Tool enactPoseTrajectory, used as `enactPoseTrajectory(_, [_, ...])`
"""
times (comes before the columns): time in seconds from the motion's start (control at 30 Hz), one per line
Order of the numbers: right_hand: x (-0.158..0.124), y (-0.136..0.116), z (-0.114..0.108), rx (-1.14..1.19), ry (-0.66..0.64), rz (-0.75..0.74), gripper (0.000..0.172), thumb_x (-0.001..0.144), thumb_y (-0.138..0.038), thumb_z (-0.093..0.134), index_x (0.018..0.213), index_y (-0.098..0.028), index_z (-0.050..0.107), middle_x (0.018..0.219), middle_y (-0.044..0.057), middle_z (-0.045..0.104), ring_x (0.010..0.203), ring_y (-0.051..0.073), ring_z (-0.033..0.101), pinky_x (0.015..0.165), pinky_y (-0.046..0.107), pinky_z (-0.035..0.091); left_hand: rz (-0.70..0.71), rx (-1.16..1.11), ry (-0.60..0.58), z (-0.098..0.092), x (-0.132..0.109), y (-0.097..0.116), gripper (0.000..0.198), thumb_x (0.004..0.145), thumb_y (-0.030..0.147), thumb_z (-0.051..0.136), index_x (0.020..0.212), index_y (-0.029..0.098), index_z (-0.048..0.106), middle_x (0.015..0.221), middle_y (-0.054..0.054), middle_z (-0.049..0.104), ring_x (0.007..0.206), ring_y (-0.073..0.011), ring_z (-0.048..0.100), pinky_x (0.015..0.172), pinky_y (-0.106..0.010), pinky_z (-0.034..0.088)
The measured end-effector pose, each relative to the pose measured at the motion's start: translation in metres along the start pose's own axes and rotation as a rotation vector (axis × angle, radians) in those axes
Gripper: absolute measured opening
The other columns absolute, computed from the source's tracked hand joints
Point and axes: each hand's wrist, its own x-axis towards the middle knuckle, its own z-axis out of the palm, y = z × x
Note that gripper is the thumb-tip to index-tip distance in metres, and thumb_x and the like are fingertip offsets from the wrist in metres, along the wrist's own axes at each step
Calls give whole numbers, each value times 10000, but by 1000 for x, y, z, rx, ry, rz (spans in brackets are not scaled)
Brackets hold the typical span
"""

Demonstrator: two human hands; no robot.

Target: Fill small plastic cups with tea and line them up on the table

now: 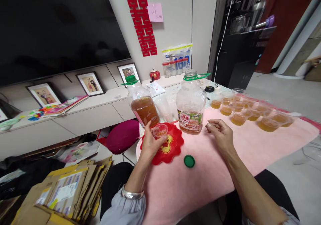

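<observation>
Far up and to the left of the left fingers, a dark television (60, 27) is being seen on a pale wall (173, 31). Below it, framed photographs (90, 84) are being displayed along a low white cabinet (105, 108). Down from these, well to the left of the fingers, flattened cardboard (67, 188) is being kept in a pile; a round burgundy seat (122, 136) is being passed on the way to the table. Just beyond the left fingers, a capped bottle (145, 111) of amber liquid is being stood upright. By the left hand (151, 143), a small clear cup (160, 131) is being held between thumb and fingers over a red scalloped tray (177, 151); contact between the two is not being shown clearly. The table is being covered by a pink cloth (190, 185), on which a green cap (189, 161) is being left, nearer the body than the fingertips. Between the hands, an uncapped bottle (192, 101) is being stood, just left of the right fingers. The right hand (223, 133) is being held loosely curled, thumb close to forefinger; whether anything small is being pinched cannot be told. Beyond the right fingers, cups of amber liquid (239, 116) are being grouped, with grey floor (283, 94) being glimpsed behind.
</observation>
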Motion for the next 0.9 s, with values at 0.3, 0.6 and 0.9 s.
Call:
enactPoseTrajectory(0.3, [1, -1, -2, 55, -70, 11, 255, 1012, -377, 710, 1108, -146, 658, 984, 20, 666, 797, 133, 652, 726, 297, 595, -50, -82, 65, -2, -8, 16, 1045, 666, 172, 842, 1534, 132, 261, 1257, -155, 589, 1138, -236, 646, 1030, -436, 566])
enactPoseTrajectory(0.6, [-5, -9, 1, 234, -348, 71, 276, 997, -401, 725, 920, -150, 639, 790, -31, 623, 692, 114, 618, 685, 272, 557, -45, -226, -40, 18, -32, 38, 1081, 523, 295, 904, 1446, 198, 350, 1255, -130, 639, 1134, -251, 685, 984, -428, 598])
enactPoseTrajectory(0.9, [-19, -20, 8, 406, -653, 176, 333, 1012, -444, 694, 873, -154, 608, 759, -39, 599, 629, 95, 577, 612, 237, 516, -75, -257, -237, 51, -56, 48, 1108, 508, 352, 873, 1459, 172, 335, 1307, -150, 626, 1215, -260, 659, 1114, -439, 542])
